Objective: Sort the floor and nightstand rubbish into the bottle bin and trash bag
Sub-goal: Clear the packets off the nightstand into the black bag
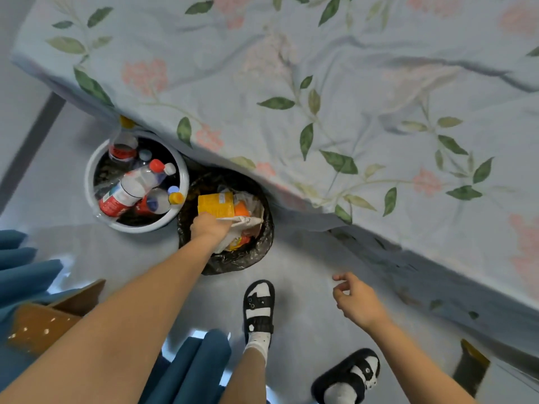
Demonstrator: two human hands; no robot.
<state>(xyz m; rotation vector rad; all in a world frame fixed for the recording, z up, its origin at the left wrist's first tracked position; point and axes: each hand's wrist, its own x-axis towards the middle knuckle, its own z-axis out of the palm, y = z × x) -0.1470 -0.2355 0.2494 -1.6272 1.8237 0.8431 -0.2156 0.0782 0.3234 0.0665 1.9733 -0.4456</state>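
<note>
- The left hand point(208, 227) is at the mouth of the trash bag point(256, 252), a little left of the frame's centre, its fingers curled round a pale crumpled wrapper point(246, 220) that is already over the opening.
- The wrapper runs out to the right from that hand, its long axis roughly level across the frame; it lies on top of a yellow packet point(215, 204) and other orange and clear scraps inside the bag.
- Judging by this, the coming move is only a release: the wrapper has the bag straight beneath it, so no further reach seems called for.
- The bottle bin point(178, 212), white-rimmed, sits just beside the bag to its upper left, rims almost touching; several plastic bottles point(134, 186) with red, white and yellow caps lie in it. A careless drop towards the left could land in the wrong container.
- The right hand point(357, 301) hangs in the lower right, well apart from both containers, fingers loosely bent and holding nothing; the left is plainly the nearer one.
- Both containers stand on the pale grey floor point(300, 275), against the edge of a bed point(350, 97) with a floral sheet that fills the upper right.
- Blue curtain point(26, 266) folds and a brown wooden corner sit in the lower left; two feet in black-and-white sandals stand at the bottom centre.
</note>
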